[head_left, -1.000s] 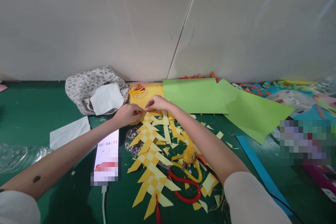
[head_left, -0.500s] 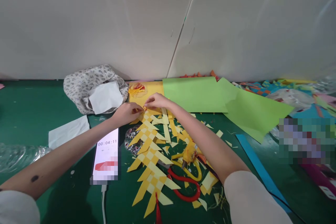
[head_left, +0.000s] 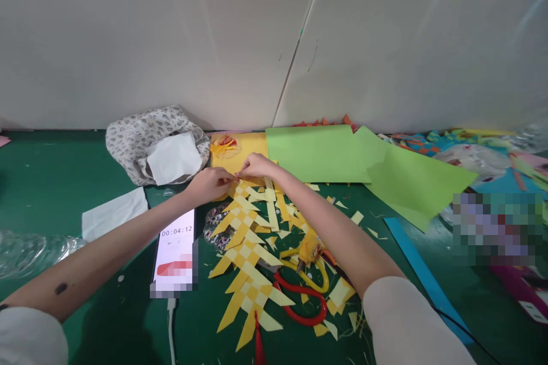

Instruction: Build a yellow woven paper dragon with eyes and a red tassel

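A long chain of woven yellow and pale-yellow paper (head_left: 244, 256) with pointed strip ends lies on the green table. From its near end hangs a red tassel (head_left: 258, 342). My left hand (head_left: 210, 185) pinches at the far tip of the chain. Close against it, my right hand (head_left: 257, 166) is closed in a pinch too. A bit of thin red cord (head_left: 238, 178) shows between the fingertips, mostly hidden. Red-handled scissors (head_left: 306, 319) and a yellow-handled tool (head_left: 319, 276) lie right of the chain among paper scraps (head_left: 342, 293).
A phone (head_left: 174, 245) with a running timer lies left of the chain. Behind are a patterned cloth bag (head_left: 158, 120), a yellow sheet (head_left: 246, 148) and green sheets (head_left: 319, 154). A blue strip (head_left: 423, 274) lies on the right, a plastic bottle (head_left: 34, 254) on the left.
The small red loop seen between my fingertips has closed down to a short bit of cord. My hands have drawn slightly nearer each other; the paper chain lies as before.
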### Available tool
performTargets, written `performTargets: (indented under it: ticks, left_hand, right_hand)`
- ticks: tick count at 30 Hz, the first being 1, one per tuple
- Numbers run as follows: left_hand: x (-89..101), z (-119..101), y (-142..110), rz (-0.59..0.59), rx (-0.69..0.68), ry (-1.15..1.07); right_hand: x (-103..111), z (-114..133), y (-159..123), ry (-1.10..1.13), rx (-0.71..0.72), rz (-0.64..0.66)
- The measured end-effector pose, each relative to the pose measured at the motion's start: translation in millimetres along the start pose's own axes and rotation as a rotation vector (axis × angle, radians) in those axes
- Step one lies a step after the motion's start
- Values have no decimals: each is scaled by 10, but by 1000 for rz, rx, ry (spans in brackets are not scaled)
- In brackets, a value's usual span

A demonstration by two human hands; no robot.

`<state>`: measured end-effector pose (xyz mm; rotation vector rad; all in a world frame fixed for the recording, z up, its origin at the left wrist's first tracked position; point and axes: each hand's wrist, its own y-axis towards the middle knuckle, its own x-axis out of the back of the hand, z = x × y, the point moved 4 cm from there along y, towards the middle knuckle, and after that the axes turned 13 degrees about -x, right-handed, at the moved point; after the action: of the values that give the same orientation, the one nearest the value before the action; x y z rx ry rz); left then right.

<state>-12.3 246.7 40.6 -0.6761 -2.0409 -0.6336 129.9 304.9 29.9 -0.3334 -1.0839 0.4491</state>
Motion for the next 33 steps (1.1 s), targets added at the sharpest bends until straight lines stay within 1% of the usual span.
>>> performTargets:
  ticks: [10,14,17,20,22,25,27,29,31,33]
  left_hand:
    - [-29,4,-16,-6,-8,-9]
    - [-40,13,-20,-17,-14,-14]
    - [-18,29,-39,-33,-25,-22]
    - [58,1,-73,-60,-29,-23]
    - [126,-93,-100,-76,-29,-24]
    - [205,-389,-157,-108,-39,-20]
    - [218,-657,-228,-133,-63,24]
    - [179,-928,-336,-118,-114,66]
    - [122,-1152,-483,-120,-156,98]
    - [65,-1302,-650,-151,-135,104]
  right_hand:
    - [-22,-7,25,19,-16,44]
    - [-26,-14,41,24,-12,42]
    - [35,-34,24,33,-10,3]
    - [190,-76,-109,67,-13,-82]
    - [304,-121,-313,99,-6,-146]
    - [382,-258,-797,134,6,-239]
    - [332,-417,-1191,150,31,-291]
    - [222,-646,-1576,133,21,-358]
    - [109,-923,-1904,89,-50,-458]
    - [9,-1176,-2140,23,-141,-497]
